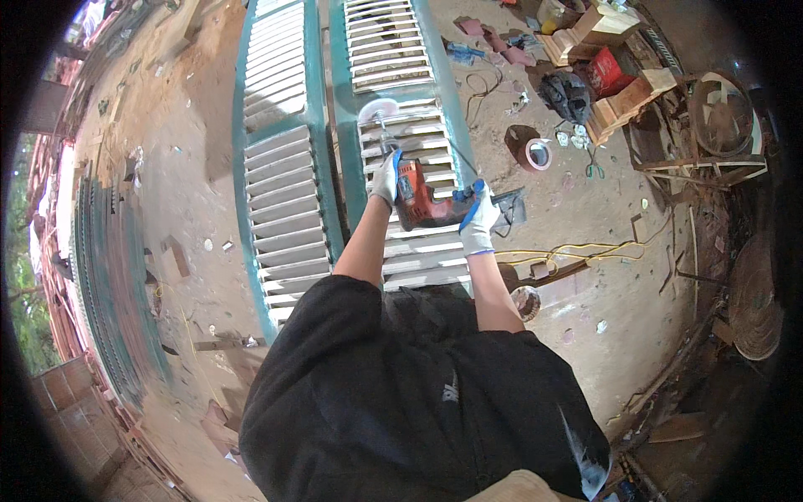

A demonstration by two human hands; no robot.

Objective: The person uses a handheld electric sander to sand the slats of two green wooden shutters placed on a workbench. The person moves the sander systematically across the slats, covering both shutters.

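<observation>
My left hand [386, 178], in a white and blue work glove, is closed round the front of an orange and dark power drill [414, 188]. The rear grip of the drill is in my right hand [481, 222], gloved the same way; its fingers are partly hidden. A pale round sanding disc [381, 110] sits on the shaft at the drill's far end, its edge blurred. It is over a teal-framed louvred shutter [418, 243] with whitish slats, near the crossbar. Beside it on the left lies a second louvred shutter [284, 192].
Yellow cords [577, 251] run over the dirt floor at right. A roll of tape [539, 154], green-handled scissors [594, 165], wooden pieces [631, 105] and a round fan [721, 117] lie or stand beyond. Teal slatted panels [109, 276] are stacked at left.
</observation>
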